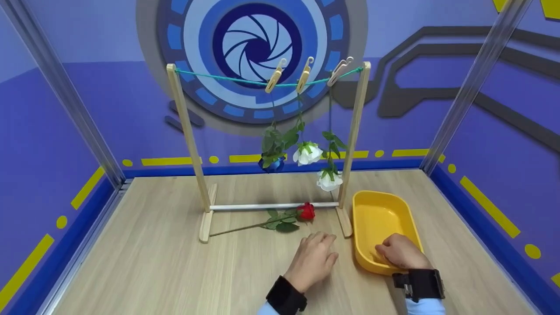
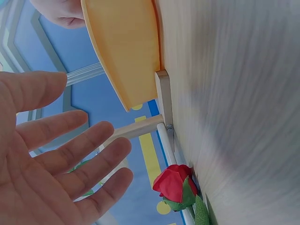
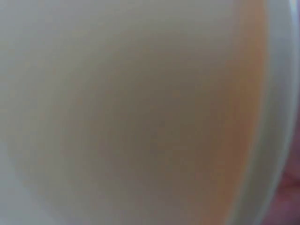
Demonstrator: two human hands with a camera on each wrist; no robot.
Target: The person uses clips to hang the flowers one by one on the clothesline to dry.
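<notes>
Fingers down, my right hand (image 1: pixel 403 251) reaches inside the yellow tray (image 1: pixel 356 218). Its fingers are bent, the fingertips low near the tray floor; I cannot tell what they hold. In the right wrist view the tray's wall (image 3: pixel 140 117) fills most of the picture, blurred. My left hand (image 1: pixel 309 260) hovers close over the table left of the tray, fingers loosely extended and nothing in the palm, as the left wrist view confirms. Beyond it lies a red rose (image 1: pixel 307 211) with a green stem, its bloom also seen in the left wrist view.
A wooden frame (image 1: pixel 189 127) stands behind the hands, with a green cord (image 1: pixel 218 77) across its top. Wooden clothespins (image 1: pixel 274 78) on the cord hold one blue rose (image 1: pixel 272 164) and two white roses (image 1: pixel 308 154), heads down. The tray stands beside the frame's right foot (image 1: pixel 344 222).
</notes>
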